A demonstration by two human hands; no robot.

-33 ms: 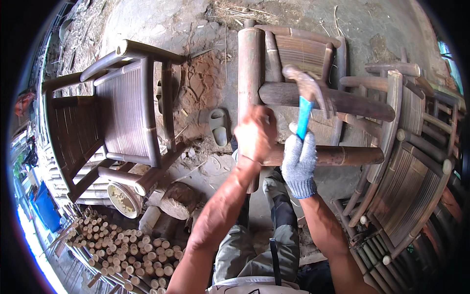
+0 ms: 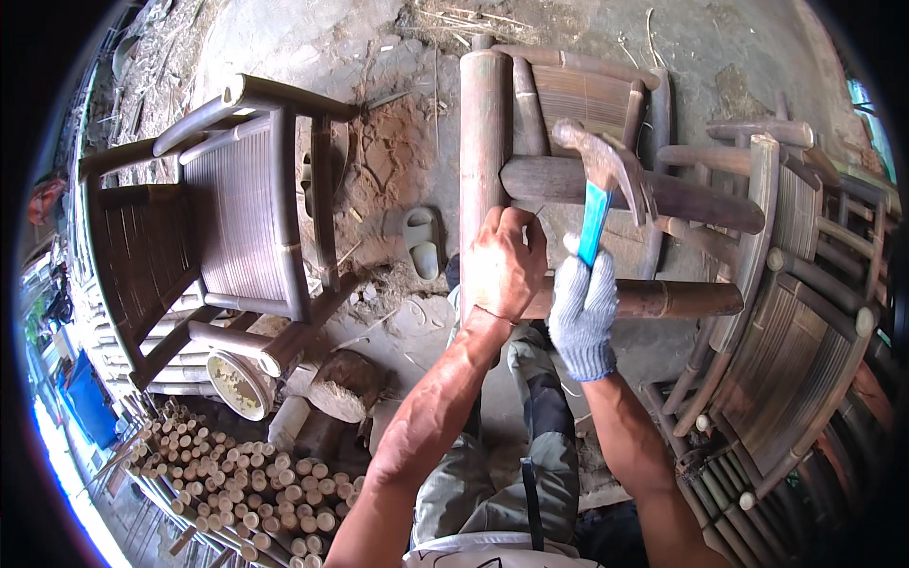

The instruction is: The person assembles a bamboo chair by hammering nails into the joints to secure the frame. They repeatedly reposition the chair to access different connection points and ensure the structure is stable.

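My gloved right hand (image 2: 581, 308) is closed round the blue handle of a claw hammer (image 2: 597, 194). The hammer's worn metal head hangs over the dark bamboo crosspiece (image 2: 696, 194). My bare left hand (image 2: 508, 265) rests by the thick upright bamboo pole (image 2: 485, 133), its fingers pinched together. A thin dark sliver that looks like a nail (image 2: 541, 211) sticks out from the fingertips. The pole and crosspiece belong to a bamboo frame, with a second bar (image 2: 677, 300) nearer to me, partly hidden behind my hands.
A bamboo chair (image 2: 241, 208) stands at the left, more chairs (image 2: 786, 369) at the right. Cut bamboo pieces (image 2: 246, 492) are piled at the lower left, near a white bucket (image 2: 239, 383) and a log stump (image 2: 343, 386). A slipper (image 2: 422, 244) lies on the floor.
My left hand has shifted slightly down and right, and its pinched fingers now show more clearly. The hammer has moved slightly right and stays in my right hand.
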